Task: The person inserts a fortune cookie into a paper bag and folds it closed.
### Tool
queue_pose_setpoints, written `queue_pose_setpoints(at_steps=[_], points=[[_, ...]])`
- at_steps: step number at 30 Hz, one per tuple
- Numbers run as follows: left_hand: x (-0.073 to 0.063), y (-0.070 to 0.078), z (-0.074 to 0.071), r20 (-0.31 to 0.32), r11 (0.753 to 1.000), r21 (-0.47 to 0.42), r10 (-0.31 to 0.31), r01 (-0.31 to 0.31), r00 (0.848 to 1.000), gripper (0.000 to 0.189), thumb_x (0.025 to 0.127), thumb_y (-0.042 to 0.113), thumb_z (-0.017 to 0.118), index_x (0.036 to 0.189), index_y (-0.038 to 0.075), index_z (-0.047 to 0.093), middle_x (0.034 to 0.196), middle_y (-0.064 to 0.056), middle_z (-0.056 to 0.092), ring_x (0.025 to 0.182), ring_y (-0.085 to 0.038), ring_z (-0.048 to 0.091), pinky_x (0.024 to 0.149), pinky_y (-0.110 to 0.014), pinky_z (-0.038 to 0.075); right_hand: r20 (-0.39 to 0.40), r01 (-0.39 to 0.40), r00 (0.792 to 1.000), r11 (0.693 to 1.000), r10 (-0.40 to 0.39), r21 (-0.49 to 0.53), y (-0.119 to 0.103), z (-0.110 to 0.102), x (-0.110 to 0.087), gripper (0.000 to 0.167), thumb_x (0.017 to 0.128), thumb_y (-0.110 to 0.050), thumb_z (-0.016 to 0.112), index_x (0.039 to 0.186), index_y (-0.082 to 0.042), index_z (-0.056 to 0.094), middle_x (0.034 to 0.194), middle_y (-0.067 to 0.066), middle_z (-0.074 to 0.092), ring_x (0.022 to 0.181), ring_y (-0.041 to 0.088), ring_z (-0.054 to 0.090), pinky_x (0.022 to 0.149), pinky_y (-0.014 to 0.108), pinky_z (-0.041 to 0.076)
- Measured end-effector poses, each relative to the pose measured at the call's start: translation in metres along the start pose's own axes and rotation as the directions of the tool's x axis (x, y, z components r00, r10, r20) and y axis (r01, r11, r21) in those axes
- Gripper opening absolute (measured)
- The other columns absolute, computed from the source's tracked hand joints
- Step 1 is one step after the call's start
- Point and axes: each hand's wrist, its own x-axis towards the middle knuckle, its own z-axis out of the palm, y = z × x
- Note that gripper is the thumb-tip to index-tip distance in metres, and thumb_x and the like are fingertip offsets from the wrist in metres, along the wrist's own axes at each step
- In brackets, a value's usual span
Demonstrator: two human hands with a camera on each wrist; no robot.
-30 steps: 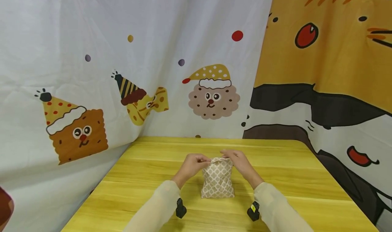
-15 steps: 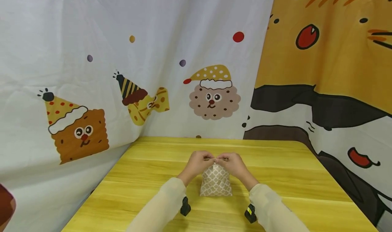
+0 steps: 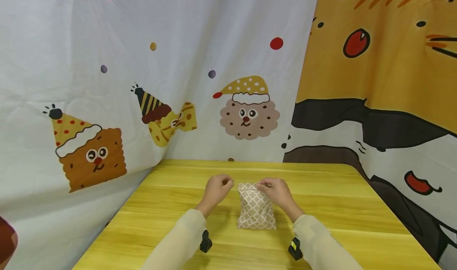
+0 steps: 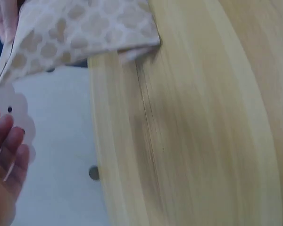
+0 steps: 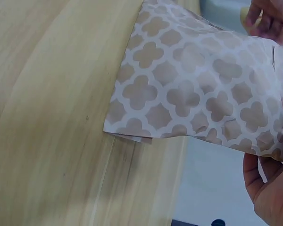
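Note:
A beige paper bag [image 3: 256, 210] with a white lattice pattern stands at the middle of the table, its bottom edge toward me. A crease runs across near its top edge. My right hand [image 3: 278, 190] pinches the bag's top right corner between thumb and fingers; in the right wrist view the bag [image 5: 179, 94] partly hides those fingertips. To the left of the bag, and apart from it, is my left hand [image 3: 216, 190]. Its fingers [image 4: 12, 155] curl loosely with nothing seen in them. What the bag contains is hidden.
The yellow wood-grain table [image 3: 171, 206] carries the bag. A white cloth with cartoon biscuits [image 3: 192, 32] hangs behind its far edge, and a cloth with large animal drawings [image 3: 375, 79] hangs at the right.
Both hands came together and pinched the bag's top half a second ago. Since then my left hand has let go and moved left, while the right hand keeps its pinch. The bag's top has spread wider.

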Motion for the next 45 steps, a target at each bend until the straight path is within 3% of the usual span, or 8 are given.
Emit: queue_pose_setpoints(at_steps=[3, 6, 13, 21, 26, 30, 37, 45], points=[[0.002, 0.006, 0.006, 0.104, 0.993, -0.118, -0.012, 0.025, 0.995, 0.025, 0.100, 0.032, 0.062, 0.112, 0.014, 0.073, 0.098, 0.005, 0.070, 0.084, -0.010, 0.063, 0.071, -0.030, 0.054, 0.016, -0.004, 1.000, 1.000, 0.004, 0.027, -0.003, 0.003, 0.002, 0.012, 0.091, -0.027, 0.074, 0.095, -0.017, 0.079, 0.094, -0.003, 0.073, 0.090, 0.019, 0.068, 0.077, 0.040, 0.057], [0.002, 0.014, 0.012, 0.154, 0.988, -0.153, 0.047, -0.023, 0.987, 0.021, 0.098, 0.030, 0.066, 0.106, 0.013, 0.075, 0.099, 0.004, 0.071, 0.088, -0.010, 0.066, 0.074, -0.029, 0.056, 0.028, -0.009, 1.000, 1.000, 0.008, 0.024, -0.009, 0.006, 0.002, 0.009, 0.091, -0.028, 0.074, 0.093, -0.019, 0.078, 0.091, -0.006, 0.073, 0.086, 0.015, 0.068, 0.074, 0.038, 0.057], [0.000, 0.017, 0.017, 0.084, 0.992, -0.069, 0.112, -0.107, 0.990, 0.011, 0.095, 0.021, 0.069, 0.093, 0.015, 0.078, 0.087, 0.006, 0.073, 0.070, -0.002, 0.062, 0.065, -0.023, 0.053, -0.022, -0.015, 1.000, 0.999, 0.014, -0.050, -0.010, 0.007, -0.002, 0.006, 0.088, -0.019, 0.072, 0.089, -0.020, 0.078, 0.087, -0.007, 0.073, 0.076, 0.010, 0.065, 0.068, 0.036, 0.055], [-0.002, 0.007, 0.012, 0.038, 0.997, -0.073, 0.037, -0.034, 0.999, 0.011, 0.095, 0.023, 0.070, 0.091, 0.018, 0.079, 0.086, 0.009, 0.073, 0.071, -0.004, 0.063, 0.066, -0.026, 0.054, -0.064, -0.086, 0.994, 0.989, 0.094, 0.120, 0.003, -0.001, -0.007, 0.013, 0.093, -0.019, 0.068, 0.096, -0.013, 0.079, 0.088, -0.002, 0.071, 0.075, 0.013, 0.061, 0.065, 0.031, 0.051], [-0.001, 0.007, 0.010, 0.047, 0.989, -0.146, 0.019, -0.012, 0.999, 0.011, 0.095, 0.023, 0.070, 0.089, 0.019, 0.078, 0.088, 0.010, 0.073, 0.082, -0.007, 0.067, 0.073, -0.027, 0.056, 0.006, -0.051, 0.999, 0.992, 0.051, 0.118, 0.003, -0.004, -0.006, 0.016, 0.095, -0.024, 0.070, 0.084, -0.013, 0.076, 0.074, 0.000, 0.066, 0.060, 0.014, 0.050, 0.055, 0.029, 0.043], [0.000, 0.007, 0.010, 0.068, 0.983, -0.183, 0.025, -0.012, 0.997, 0.011, 0.095, 0.023, 0.070, 0.091, 0.018, 0.079, 0.090, 0.008, 0.073, 0.086, -0.009, 0.068, 0.076, -0.027, 0.057, 0.007, -0.044, 0.999, 0.993, 0.044, 0.112, 0.003, -0.004, -0.007, 0.017, 0.095, -0.021, 0.069, 0.080, -0.014, 0.075, 0.070, 0.002, 0.064, 0.053, 0.016, 0.042, 0.051, 0.029, 0.038], [0.002, 0.010, 0.012, 0.088, 0.979, -0.205, 0.001, 0.017, 0.996, 0.010, 0.095, 0.024, 0.070, 0.092, 0.020, 0.078, 0.091, 0.009, 0.073, 0.085, -0.008, 0.068, 0.076, -0.028, 0.057, -0.013, -0.058, 0.998, 0.982, 0.062, 0.179, 0.006, -0.006, -0.008, 0.017, 0.098, -0.022, 0.066, 0.095, -0.011, 0.079, 0.089, 0.001, 0.072, 0.071, 0.020, 0.058, 0.065, 0.031, 0.048], [0.003, 0.012, 0.014, 0.106, 0.976, -0.216, -0.014, 0.037, 0.994, 0.011, 0.094, 0.027, 0.071, 0.094, 0.019, 0.078, 0.091, 0.008, 0.072, 0.086, -0.010, 0.068, 0.076, -0.030, 0.057, 0.024, -0.086, 0.996, 0.970, 0.082, 0.228, 0.008, -0.003, -0.006, 0.016, 0.096, -0.020, 0.068, 0.092, -0.009, 0.078, 0.087, 0.001, 0.072, 0.076, 0.015, 0.060, 0.067, 0.030, 0.049]])
